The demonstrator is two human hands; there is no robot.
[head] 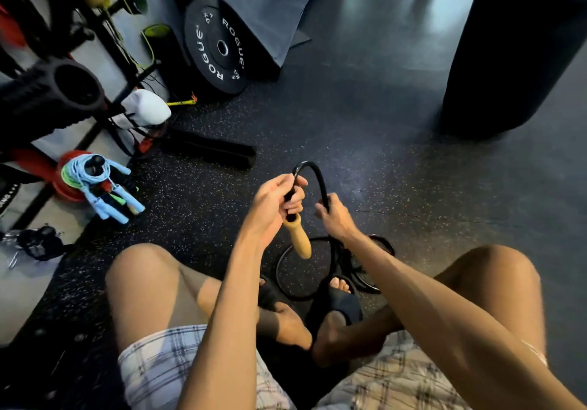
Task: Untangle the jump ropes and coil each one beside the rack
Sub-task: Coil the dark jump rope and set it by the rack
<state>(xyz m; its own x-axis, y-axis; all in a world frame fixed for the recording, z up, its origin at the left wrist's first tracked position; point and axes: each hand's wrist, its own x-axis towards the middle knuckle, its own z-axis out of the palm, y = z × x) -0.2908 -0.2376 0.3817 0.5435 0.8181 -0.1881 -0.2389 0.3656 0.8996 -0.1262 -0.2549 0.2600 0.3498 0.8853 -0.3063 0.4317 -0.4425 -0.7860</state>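
Note:
I hold a black jump rope [317, 174] that arches between my hands above the floor. My left hand [276, 203] grips the rope just above its wooden handle [298, 238], which hangs downward. My right hand [333, 216] grips the rope's other side a little lower. Below my hands the remaining black rope lies in loose loops [289, 273] on the floor by my sandalled feet. A light blue jump rope [92, 184] lies bundled with other ropes beside the rack [47, 98] at the left.
A black weight plate [219, 47] leans against a dark mat at the back. A foam roller [63, 89] and a white bag [146, 108] sit on the rack. A black punching bag [514, 44] stands at the right. My bare knees frame the loops.

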